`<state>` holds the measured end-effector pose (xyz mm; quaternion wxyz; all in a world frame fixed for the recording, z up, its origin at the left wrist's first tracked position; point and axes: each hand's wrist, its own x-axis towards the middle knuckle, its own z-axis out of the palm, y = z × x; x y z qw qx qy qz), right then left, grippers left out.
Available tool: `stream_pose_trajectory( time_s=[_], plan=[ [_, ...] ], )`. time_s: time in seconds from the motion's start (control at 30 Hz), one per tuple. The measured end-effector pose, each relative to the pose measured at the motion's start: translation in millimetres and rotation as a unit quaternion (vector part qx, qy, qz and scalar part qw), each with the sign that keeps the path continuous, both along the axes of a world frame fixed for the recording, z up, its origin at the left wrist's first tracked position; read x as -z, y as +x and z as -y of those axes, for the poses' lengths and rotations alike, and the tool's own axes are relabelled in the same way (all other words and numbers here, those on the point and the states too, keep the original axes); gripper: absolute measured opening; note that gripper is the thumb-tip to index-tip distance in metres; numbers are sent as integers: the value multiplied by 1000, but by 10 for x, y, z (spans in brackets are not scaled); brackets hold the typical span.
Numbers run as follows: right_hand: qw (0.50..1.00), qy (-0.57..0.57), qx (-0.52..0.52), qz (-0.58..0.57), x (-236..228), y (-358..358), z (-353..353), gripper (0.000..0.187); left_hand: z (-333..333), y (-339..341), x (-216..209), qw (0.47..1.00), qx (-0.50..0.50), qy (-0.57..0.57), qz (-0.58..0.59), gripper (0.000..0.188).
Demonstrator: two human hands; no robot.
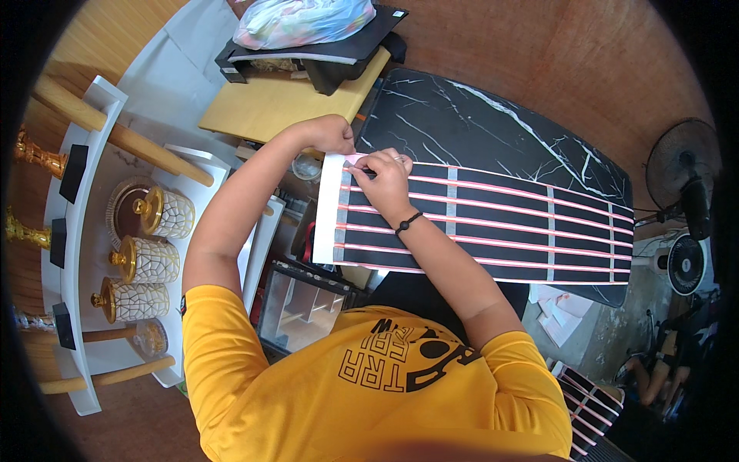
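Observation:
A long black panel [493,212] with pink-and-white strips along its length and grey bands across it lies in front of me. Its left end has a wide white border [327,215]. My left hand [332,135] is closed, its fingers curled at the panel's far left corner; what they hold is hidden. Just right of it, my right hand [385,179] rests over the panel with thumb and fingers pinched near the top of the leftmost grey band [339,223]. Whatever is in that pinch is too small to name.
Under the panel is a black marble-patterned table [493,115]. A yellow wooden table [254,108] with a plastic bag [304,21] stands far left. White shelves [208,162] hold gold-lidded jars [150,260]. Fans [683,263] stand at right; another striped panel [589,408] lies lower right.

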<state>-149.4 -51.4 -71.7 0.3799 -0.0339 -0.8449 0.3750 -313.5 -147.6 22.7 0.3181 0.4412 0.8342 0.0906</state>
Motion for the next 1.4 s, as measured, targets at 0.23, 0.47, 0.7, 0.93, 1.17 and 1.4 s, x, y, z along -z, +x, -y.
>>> stream_pose_trajectory(
  time_s=[0.23,0.47,0.7,0.93,1.17,1.4],
  plan=[
    [994,-103,-14,18,10,-19,-33,15,81,-18,101,999,8,49,-19,17],
    [992,-121,-13,45,40,-23,-32,15,116,327,171,976,17,69,-206,17],
    [993,-111,-13,37,24,-9,-28,12,201,409,285,941,73,117,-310,13],
    [977,-196,-32,-72,-72,5,-97,7,157,301,441,905,97,144,-388,11],
    [917,-331,-96,-203,-211,114,-348,5,50,167,479,844,122,167,-494,12],
    [860,-423,-47,-279,-426,446,-897,8,24,124,488,831,168,193,-494,18]
  ],
)
